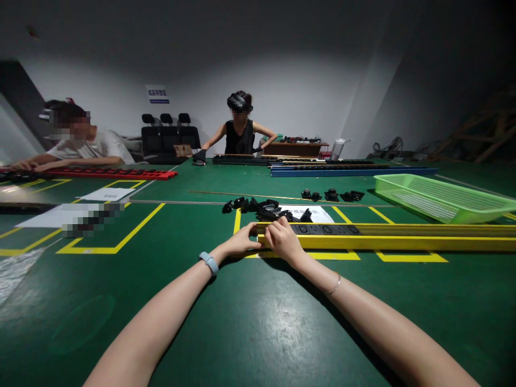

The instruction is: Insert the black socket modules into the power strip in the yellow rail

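Observation:
A long yellow metal channel [387,243] lies across the green table, running off the right side of the view. Black socket modules [327,229] sit in a row inside its left part. My left hand [242,240] grips the channel's left end, thumb at the near side and fingers at the far side. Just right of it, my right hand [285,242] is closed over the channel, fingertips pinched together and pointing down into it. Whatever lies between those fingertips is hidden. Loose black plastic parts [266,208] are heaped right behind my hands, partly on a printed white sheet [322,214].
A light green basket [443,199] stands at the right. More black parts [331,194] lie beyond the channel. Blue rails [350,171] and a red rail [121,173] lie farther back. Two people are at the table's far side and left. Yellow tape [133,236] marks the green tabletop [258,322].

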`<state>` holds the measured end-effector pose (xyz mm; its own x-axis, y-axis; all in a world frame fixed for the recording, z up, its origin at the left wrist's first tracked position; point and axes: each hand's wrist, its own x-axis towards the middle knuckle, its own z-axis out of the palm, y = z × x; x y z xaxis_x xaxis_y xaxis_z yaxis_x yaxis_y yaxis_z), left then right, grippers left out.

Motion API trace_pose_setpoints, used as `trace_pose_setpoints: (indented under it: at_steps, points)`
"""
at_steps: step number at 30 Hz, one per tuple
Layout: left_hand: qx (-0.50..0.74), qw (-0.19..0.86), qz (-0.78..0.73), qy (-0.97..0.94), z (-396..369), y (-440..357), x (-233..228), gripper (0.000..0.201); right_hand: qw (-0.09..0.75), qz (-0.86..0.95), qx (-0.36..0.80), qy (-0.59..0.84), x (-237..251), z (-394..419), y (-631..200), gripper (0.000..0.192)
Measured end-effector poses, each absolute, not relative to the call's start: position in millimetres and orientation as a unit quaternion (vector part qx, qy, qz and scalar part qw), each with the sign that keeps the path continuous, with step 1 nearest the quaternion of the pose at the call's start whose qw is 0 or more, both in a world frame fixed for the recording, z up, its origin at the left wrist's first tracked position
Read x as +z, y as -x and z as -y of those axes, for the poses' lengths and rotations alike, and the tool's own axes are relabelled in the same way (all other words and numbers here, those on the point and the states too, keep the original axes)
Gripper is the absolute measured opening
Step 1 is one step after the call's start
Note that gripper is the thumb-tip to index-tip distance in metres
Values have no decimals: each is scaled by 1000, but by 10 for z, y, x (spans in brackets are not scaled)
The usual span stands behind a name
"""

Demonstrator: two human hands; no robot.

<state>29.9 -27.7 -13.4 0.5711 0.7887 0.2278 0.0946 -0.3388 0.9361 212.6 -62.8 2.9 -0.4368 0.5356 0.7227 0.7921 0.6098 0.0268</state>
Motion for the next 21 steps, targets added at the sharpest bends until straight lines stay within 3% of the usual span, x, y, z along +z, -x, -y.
trace_pose_setpoints:
  at_steps: [11, 16, 19, 21]
  points:
    - [296, 541, -280, -735, 209, -174, -26, 75, 359, 821, -198, 397, -36, 652, -2233, 25]
    - [379, 544, -361, -656, 44, -85, -103, 43, 393, 795, -215, 410, -22, 778, -2271, 21]
    - [457, 435, -477, -611, -116, -23, -213, 36, 392, 810, -209, 382, -26, 830, -2245, 25]
    - [492, 315, -555, -593, -219, 32, -279, 31, 341, 859, -177, 338, -44, 850, -2195, 27]
